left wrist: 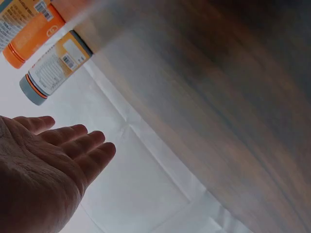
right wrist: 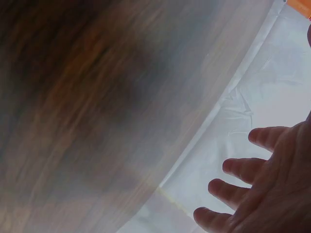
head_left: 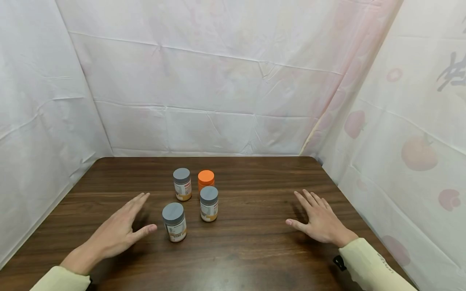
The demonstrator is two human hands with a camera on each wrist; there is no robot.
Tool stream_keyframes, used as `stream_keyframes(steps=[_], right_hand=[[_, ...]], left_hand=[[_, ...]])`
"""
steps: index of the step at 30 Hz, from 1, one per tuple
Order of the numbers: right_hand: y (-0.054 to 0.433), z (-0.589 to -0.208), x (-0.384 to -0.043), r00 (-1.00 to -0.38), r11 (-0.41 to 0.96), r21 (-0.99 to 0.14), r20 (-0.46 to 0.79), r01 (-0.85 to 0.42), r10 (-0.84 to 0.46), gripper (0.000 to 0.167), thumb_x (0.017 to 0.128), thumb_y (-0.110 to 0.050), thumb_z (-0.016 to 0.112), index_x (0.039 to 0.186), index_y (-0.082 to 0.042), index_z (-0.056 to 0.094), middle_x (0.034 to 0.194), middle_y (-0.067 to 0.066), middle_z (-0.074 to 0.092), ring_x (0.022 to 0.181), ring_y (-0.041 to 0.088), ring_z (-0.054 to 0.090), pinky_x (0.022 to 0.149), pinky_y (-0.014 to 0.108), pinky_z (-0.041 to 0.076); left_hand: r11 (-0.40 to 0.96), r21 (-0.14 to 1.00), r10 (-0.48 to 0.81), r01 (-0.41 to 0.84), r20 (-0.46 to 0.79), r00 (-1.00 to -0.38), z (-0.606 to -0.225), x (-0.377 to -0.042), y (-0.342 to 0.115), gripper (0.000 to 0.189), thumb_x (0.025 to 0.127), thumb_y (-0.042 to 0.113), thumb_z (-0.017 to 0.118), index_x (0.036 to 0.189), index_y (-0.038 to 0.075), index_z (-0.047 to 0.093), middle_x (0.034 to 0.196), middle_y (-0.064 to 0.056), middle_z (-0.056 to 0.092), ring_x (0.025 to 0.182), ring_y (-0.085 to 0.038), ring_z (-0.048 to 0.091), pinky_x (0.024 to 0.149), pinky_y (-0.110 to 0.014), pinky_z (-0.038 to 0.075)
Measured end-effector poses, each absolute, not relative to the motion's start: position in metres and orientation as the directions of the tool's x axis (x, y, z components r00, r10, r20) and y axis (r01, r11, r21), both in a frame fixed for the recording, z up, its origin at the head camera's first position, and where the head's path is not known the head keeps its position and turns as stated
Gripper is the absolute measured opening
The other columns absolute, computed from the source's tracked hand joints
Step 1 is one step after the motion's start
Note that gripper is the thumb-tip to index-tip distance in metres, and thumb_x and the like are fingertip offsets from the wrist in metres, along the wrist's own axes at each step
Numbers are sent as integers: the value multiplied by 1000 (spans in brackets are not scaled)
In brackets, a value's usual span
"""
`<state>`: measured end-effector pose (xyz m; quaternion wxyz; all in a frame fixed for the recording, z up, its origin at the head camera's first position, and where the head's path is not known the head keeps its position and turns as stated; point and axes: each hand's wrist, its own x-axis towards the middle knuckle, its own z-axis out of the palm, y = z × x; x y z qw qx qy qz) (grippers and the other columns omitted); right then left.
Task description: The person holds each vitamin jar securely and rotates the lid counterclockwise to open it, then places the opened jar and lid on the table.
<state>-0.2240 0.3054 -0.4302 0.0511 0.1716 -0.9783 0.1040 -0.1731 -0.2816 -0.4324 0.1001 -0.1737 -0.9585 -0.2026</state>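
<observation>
gripping nothing, left hand (head_left: 113,231) and right hand (head_left: 321,221) are spread. four jars (head_left: 209,204) stand nearer the left on the table (head_left: 255,246); a careless inward left thumb (head_left: 146,230) could topple the nearest.

Three grey-lidded jars (head_left: 175,224) (head_left: 209,206) (head_left: 183,186) — one orange jar (head_left: 206,178)

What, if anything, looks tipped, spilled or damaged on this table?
Nothing stands out: three gray-lidded jars and the orange jar stand upright, lids on, no spill or damage visible. The orange one is partly hidden.
</observation>
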Motion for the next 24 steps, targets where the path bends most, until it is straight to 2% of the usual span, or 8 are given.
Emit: stream_keyframes(steps=[10,17,24], right_hand=[[297,-428,-220,-925,903,-213,161,-372,-343,101,89,-77,56,165,-20,22,166,20,24,148,50,24,114,70,16],[292,-428,-218,-917,892,-227,179,-391,-356,100,89,-76,58,164,-19,25,166,19,26,148,48,27,115,68,17],[288,-428,-215,-906,879,-239,207,-414,-370,99,88,-74,61,163,-18,27,165,17,28,148,46,28,115,66,19]], left_hand=[[818,419,308,394,258,-916,-433,-168,-269,98,92,53,72,165,19,17,163,-19,31,142,-46,38,103,-67,37],[795,466,300,389,255,-919,-433,-166,-260,98,90,54,75,163,15,23,160,-20,38,139,-46,44,100,-67,41],[775,494,304,395,256,-918,-433,-167,-253,102,84,61,76,160,10,30,156,-20,43,136,-47,46,100,-68,41]])
